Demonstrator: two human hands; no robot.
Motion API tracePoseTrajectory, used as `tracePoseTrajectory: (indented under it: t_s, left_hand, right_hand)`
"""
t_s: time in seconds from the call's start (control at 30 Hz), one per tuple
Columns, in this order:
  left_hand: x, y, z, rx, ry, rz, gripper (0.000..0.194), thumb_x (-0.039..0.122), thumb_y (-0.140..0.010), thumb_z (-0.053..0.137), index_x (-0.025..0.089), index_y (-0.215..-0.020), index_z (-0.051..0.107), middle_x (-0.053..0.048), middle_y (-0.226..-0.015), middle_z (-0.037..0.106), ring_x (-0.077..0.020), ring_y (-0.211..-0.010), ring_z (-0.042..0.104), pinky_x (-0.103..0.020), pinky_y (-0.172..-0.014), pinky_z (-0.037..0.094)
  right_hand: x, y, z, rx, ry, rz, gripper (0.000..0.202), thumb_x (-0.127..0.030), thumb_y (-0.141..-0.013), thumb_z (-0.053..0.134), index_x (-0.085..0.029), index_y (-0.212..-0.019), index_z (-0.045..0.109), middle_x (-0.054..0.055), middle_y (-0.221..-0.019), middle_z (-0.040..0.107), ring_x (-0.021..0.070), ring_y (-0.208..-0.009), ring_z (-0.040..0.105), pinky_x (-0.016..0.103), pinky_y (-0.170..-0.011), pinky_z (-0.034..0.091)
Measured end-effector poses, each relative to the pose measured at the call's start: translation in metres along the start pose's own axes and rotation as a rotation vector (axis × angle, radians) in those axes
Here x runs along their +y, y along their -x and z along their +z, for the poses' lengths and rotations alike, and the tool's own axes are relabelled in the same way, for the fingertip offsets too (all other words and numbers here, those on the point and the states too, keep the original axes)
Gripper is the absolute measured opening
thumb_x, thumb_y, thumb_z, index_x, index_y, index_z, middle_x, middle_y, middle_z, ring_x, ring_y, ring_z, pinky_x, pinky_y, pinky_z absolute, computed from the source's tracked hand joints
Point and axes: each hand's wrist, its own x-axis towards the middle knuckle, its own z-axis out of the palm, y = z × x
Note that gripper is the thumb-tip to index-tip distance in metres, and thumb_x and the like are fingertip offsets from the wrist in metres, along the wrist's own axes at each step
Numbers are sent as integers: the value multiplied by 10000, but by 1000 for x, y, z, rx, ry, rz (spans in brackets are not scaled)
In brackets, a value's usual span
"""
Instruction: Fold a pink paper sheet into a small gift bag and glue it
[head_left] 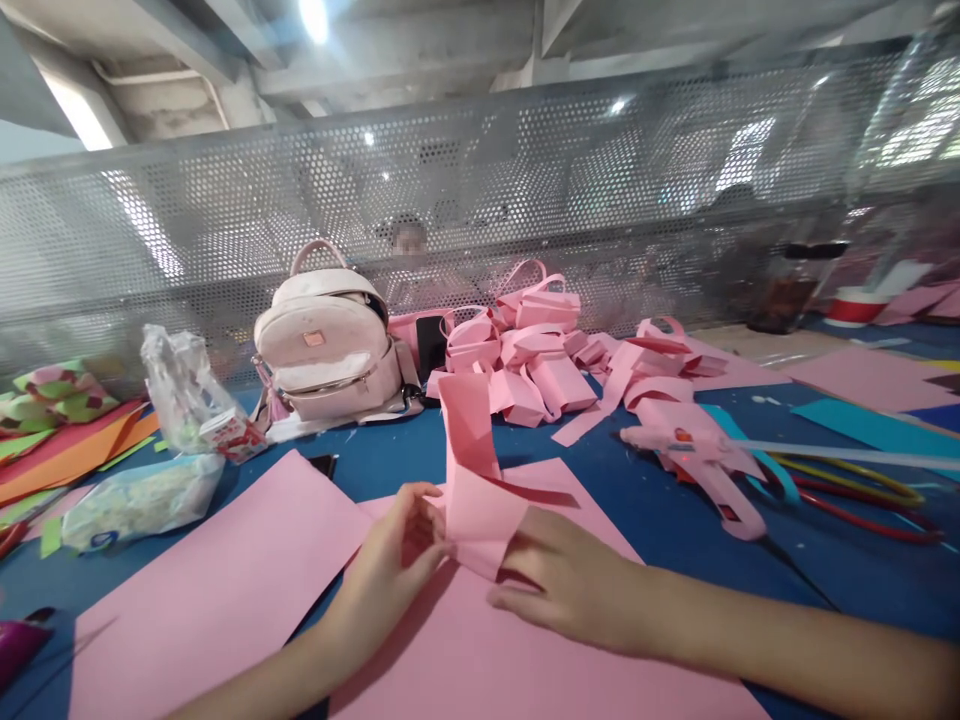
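Note:
A folded pink paper piece (472,500) stands over pink sheets, a tall flap rising at its back and a band curving round its front. My left hand (401,550) pinches its lower left edge between thumb and fingers. On the right side, my right hand (562,575) is closed on the band, some fingers hidden behind the paper. Beneath both hands lies a large pink sheet (487,660); another pink sheet (225,570) is to the left. To the right, a pink hot glue gun (694,455) rests with a glue stick sticking out of its back.
Behind the hands are a pile of folded pink paper baskets (540,350) and a pale pink backpack (330,345). Scissors (862,490) lie at right. A plastic packet (142,500) and coloured sheets (75,455) are at left. A perforated metal panel (480,180) spans the back.

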Motion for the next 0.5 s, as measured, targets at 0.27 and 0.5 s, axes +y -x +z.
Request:
tracePoseTrajectory:
  t_s: [0.27, 0.5]
  left_hand:
    - [5, -7, -2, 18, -8, 0, 76, 221, -892, 598, 209, -897, 523, 0, -855, 621, -154, -794, 606, -253, -722, 477]
    - [4, -4, -11, -1, -108, -4, 86, 135, -829, 603, 210, -866, 584, 4, -863, 663, -159, -802, 633, -259, -742, 475]
  right_hand:
    - [-4, -29, 14, 122, -221, 272, 256, -408, -971, 525, -269, -1035, 730, 22, -1029, 738, 230, -927, 664, 308, -783, 482]
    - [1, -29, 17, 139, -267, 320, 228, -389, -919, 602, -204, -870, 724, 17, -778, 696, 160, -660, 574, 258, -589, 391]
